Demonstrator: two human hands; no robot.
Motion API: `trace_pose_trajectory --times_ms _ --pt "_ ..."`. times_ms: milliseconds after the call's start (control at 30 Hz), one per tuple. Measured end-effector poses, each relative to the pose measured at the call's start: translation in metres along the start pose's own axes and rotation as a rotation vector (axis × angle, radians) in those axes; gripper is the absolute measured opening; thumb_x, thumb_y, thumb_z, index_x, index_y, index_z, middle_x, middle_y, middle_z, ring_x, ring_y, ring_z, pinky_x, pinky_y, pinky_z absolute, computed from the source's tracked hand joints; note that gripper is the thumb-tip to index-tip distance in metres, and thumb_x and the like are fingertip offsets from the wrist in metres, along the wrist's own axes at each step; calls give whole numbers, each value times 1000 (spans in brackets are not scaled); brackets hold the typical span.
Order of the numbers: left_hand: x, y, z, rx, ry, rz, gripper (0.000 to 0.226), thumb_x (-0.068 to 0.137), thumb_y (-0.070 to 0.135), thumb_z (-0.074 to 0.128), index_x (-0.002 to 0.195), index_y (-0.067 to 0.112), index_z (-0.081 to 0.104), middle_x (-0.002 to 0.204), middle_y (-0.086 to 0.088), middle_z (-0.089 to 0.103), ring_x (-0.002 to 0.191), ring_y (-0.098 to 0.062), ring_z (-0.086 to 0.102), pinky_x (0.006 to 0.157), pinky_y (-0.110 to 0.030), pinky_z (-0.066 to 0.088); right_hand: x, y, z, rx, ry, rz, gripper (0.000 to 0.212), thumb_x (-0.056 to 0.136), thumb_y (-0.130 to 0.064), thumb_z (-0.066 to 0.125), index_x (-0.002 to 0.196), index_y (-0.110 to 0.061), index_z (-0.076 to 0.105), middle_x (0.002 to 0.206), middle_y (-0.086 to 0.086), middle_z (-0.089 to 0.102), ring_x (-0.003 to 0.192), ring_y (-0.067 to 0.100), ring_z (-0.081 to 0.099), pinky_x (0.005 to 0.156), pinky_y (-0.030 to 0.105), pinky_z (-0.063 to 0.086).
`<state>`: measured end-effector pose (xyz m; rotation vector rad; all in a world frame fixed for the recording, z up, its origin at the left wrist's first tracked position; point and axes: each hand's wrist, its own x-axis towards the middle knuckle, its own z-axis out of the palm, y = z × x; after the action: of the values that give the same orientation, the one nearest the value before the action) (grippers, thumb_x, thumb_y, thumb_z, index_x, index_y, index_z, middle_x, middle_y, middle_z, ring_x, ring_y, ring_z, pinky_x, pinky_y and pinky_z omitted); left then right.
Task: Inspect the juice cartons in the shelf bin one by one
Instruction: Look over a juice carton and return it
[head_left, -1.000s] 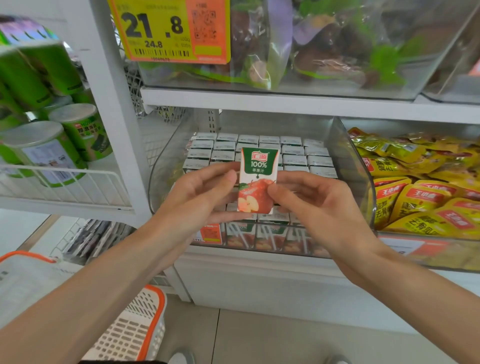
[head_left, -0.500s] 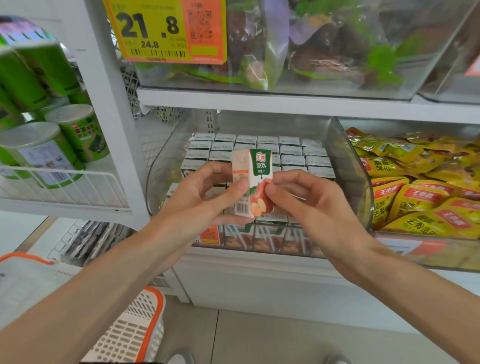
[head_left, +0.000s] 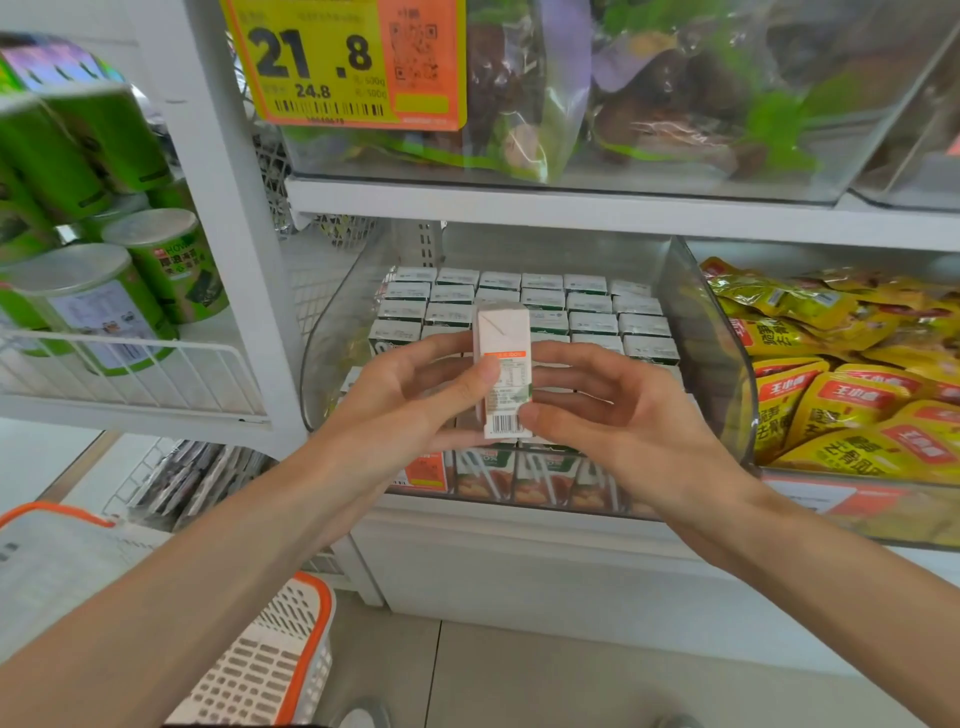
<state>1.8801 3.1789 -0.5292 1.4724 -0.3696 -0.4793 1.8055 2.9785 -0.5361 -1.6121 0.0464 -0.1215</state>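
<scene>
One small white cardboard juice carton (head_left: 503, 371), barcode panel facing the camera, is upright in front of the clear plastic shelf bin (head_left: 722, 364), pinched between the left hand (head_left: 410, 400) and right hand (head_left: 613, 415). Judged light, stiff-cornered and dentable; best held by its narrow sides.

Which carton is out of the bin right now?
The juice carton pinched between left hand and right hand, barcode side facing the camera; the other cartons sit packed in the clear bin.

White shelf (head_left: 493, 530), clear bin (head_left: 714, 364) of juice cartons (head_left: 592, 322) on it, second bin (head_left: 883, 514) of yellow packets (head_left: 841, 395) beside
</scene>
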Motion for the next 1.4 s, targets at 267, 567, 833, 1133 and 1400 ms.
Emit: trace_pose_trajectory --times_ms 267,567,833,1133,1400 --pt "-2 3 5 37 27 45 53 78 30 83 129 24 67 121 7 77 105 -17 78 79 -32 65 0 1 1 -98 -56 -96 44 88 -10 84 129 -19 71 119 -10 79 113 7 74 96 23 59" --pt "-1 0 1 125 -43 138 50 77 25 86 121 25 63 133 14 71 129 -14 65 104 -41 57 2 6 -1 -290 38 -317 46 84 -3 86 127 -15 74 115 -11 79 110 7 75 97 27 60" --pt "1 -2 3 284 11 332 51 74 -3 88 117 17 69 117 13 77 120 -2 68 94 -20 58 3 6 -3 -360 36 -434 59 83 14 76 131 -20 72 125 -12 76 125 7 68 107 27 53" --pt "-1 -1 1 280 50 323 47 72 5 90 114 18 74 111 14 79 115 2 70 86 -13 57 6 10 -4 -356 30 -457 50 89 7 78 132 -17 72 125 -4 69 125 11 65 104 22 54" --pt "-1 -2 0 306 67 290 46 75 10 90 114 30 74 112 23 78 112 7 69 86 -8 53 6 10 -1 -311 24 -400 47 91 -1 80 133 -18 70 125 -5 71 123 9 67 104 22 54"
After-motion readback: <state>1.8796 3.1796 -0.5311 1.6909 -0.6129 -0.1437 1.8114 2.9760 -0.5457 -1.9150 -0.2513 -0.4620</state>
